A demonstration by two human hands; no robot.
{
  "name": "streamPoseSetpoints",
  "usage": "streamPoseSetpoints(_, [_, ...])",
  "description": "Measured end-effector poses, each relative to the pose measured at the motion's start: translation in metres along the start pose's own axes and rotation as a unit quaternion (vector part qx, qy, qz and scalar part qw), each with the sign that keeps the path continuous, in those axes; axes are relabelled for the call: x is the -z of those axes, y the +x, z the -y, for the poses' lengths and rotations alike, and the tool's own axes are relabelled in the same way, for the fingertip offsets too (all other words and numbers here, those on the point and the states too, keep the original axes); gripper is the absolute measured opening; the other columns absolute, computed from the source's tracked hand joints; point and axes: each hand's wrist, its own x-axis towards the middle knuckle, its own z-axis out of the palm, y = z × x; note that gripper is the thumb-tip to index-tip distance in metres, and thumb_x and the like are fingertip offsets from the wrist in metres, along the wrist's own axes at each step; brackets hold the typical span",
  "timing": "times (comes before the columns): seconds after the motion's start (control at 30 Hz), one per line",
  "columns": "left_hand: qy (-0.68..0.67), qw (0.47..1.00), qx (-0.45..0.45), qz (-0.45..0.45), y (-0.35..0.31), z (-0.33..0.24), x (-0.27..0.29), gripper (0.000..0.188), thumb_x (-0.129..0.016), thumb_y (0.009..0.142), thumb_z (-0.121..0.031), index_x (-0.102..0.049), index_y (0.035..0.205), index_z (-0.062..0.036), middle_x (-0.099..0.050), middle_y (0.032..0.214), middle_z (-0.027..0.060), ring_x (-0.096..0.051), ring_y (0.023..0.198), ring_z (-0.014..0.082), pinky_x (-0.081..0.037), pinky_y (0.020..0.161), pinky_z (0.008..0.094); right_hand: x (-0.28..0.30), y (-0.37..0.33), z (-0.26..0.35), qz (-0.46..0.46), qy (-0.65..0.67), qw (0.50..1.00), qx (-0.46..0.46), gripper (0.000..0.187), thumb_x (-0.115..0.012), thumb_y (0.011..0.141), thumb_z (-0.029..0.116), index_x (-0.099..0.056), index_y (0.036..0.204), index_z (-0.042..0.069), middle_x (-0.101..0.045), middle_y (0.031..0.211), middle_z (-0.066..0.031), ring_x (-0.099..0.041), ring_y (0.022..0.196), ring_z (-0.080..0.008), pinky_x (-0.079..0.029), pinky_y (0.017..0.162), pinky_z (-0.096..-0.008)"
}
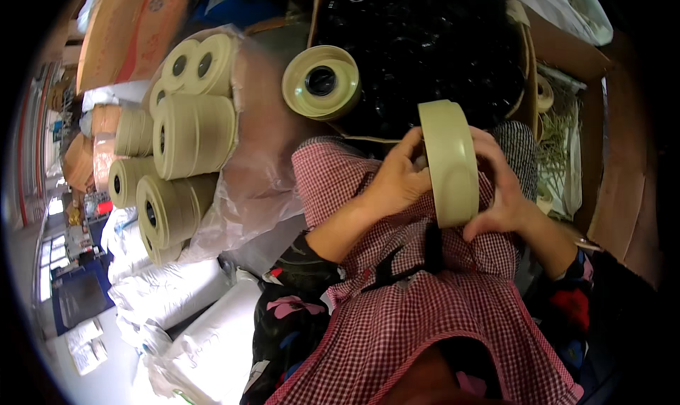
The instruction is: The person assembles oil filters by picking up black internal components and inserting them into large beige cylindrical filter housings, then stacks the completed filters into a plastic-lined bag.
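Upright on its edge above my lap is a pale yellow-green round plastic part (453,166), its broad smooth rim toward me. My left hand (400,177) grips its left side, with fingertips partly hidden behind the rim. On the other side my right hand (501,182) is curved around it, thumb near the lower edge and fingers at the upper. A similar round part (295,86) with a black centre lies face up at the left edge of a carton of shiny black pieces (425,44).
Stacks of matching round parts (195,139) rest on clear plastic film (262,185) at my left. White wrapped sacks (205,334) lie nearer, lower left. A brown carton (134,33) stands far left. Another open box (577,44) at right holds yellowish plastic scraps (559,146).
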Motion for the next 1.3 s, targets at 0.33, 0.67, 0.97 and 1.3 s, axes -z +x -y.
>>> streamPoseSetpoints(0.33, [0.231, 0.972, 0.031, -0.014, 0.017, 0.001, -0.001, 0.057, -0.067, 0.077, -0.017, -0.037, 0.123, 0.001, -0.053, 0.105, 0.0112, -0.054, 0.094, 0.0168, -0.047, 0.08, 0.0297, -0.007, 0.003, -0.003, -0.124, 0.324, 0.87, -0.35, 0.042, -0.043, 0.095, 0.021, -0.035, 0.132, 0.002, -0.052, 0.115, -0.0136, -0.053, 0.104, -0.0196, -0.046, 0.086, -0.0307])
streamPoseSetpoints(0.67, [-0.026, 0.992, 0.12, 0.008, -0.006, 0.03, 0.025, 0.048, -0.068, 0.078, -0.009, -0.048, 0.121, -0.0007, -0.058, 0.11, 0.0092, -0.059, 0.094, 0.0171, -0.051, 0.078, 0.0293, 0.008, -0.011, -0.013, -0.043, -0.165, 0.978, 0.122, 0.062, -0.052, 0.067, -0.007, -0.043, 0.127, 0.008, -0.034, 0.13, -0.0177, -0.036, 0.12, -0.0335, -0.034, 0.099, -0.0409])
streamPoseSetpoints(0.97, [0.064, 0.992, 0.105, -0.019, 0.02, -0.001, -0.005, 0.043, -0.066, 0.079, -0.015, -0.052, 0.116, 0.0009, -0.059, 0.109, 0.0084, -0.057, 0.095, 0.0148, -0.048, 0.08, 0.0269, 0.025, -0.008, -0.011, -0.019, 0.333, 0.867, -0.371, 0.043, -0.054, 0.086, 0.023, -0.047, 0.117, -0.005, -0.062, 0.077, -0.0104, -0.059, 0.057, -0.0156, -0.051, 0.055, -0.0254])
streamPoseSetpoints(1.3, [0.456, 0.881, -0.11, -0.059, 0.051, -0.086, 0.101, 0.042, -0.064, 0.079, -0.021, -0.054, 0.11, 0.0047, -0.061, 0.104, 0.0115, -0.057, 0.093, 0.0142, -0.046, 0.08, 0.0287, 0.084, -0.003, -0.044, -0.23, 0.168, 0.93, -0.232, 0.026, -0.049, 0.092, 0.026, -0.062, 0.083, 0.006, -0.051, 0.063, 0.0022, -0.045, 0.049, -0.0047, -0.038, 0.047, -0.0172])
